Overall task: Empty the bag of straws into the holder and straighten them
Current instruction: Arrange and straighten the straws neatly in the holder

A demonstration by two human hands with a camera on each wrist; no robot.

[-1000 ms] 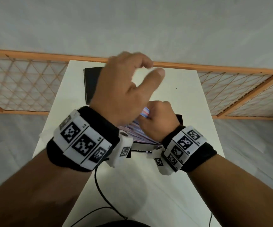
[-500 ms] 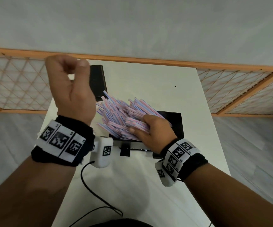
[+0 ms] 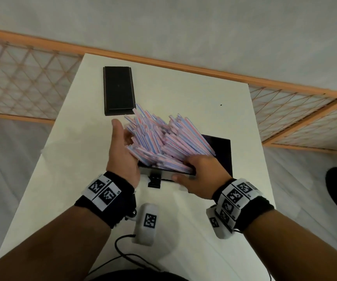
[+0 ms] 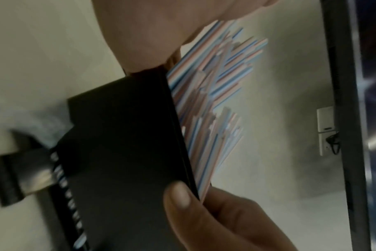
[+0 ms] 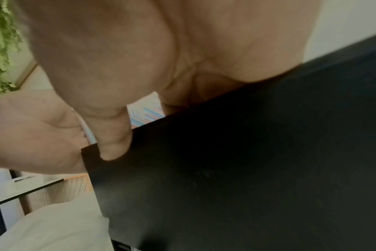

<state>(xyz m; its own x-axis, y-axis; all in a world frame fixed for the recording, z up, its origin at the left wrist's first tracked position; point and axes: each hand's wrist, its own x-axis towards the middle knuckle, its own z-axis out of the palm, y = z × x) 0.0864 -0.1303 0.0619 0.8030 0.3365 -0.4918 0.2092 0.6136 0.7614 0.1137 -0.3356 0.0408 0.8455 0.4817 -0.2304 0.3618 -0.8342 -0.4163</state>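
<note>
Pink-and-blue striped straws [image 3: 163, 138] stand fanned and leaning to the far left in the black holder [image 3: 221, 153] in the middle of the table. My left hand [image 3: 121, 147] is flat against the left side of the fan, fingers straight. My right hand [image 3: 202, 175] grips the holder's near right rim, with the thumb on the outer front wall and the fingers over the straws' lower ends. The left wrist view shows that thumb [image 4: 178, 195] on the dark wall [image 4: 122, 135] beside the straws [image 4: 215, 95]. In the right wrist view the holder's wall [image 5: 247, 161] fills the frame.
A flat black lid-like box [image 3: 118, 90] lies at the far left of the white table [image 3: 183, 88]. A wooden lattice fence [image 3: 21, 82] runs behind and along both sides of the table. A black cable [image 3: 127, 256] trails near the front edge. A dark clasp [image 3: 154, 180] juts from the holder's front.
My left hand came down from high on the left, opened, and now lies against the straws. My right hand slid from on top of the straws to the holder's near rim.
</note>
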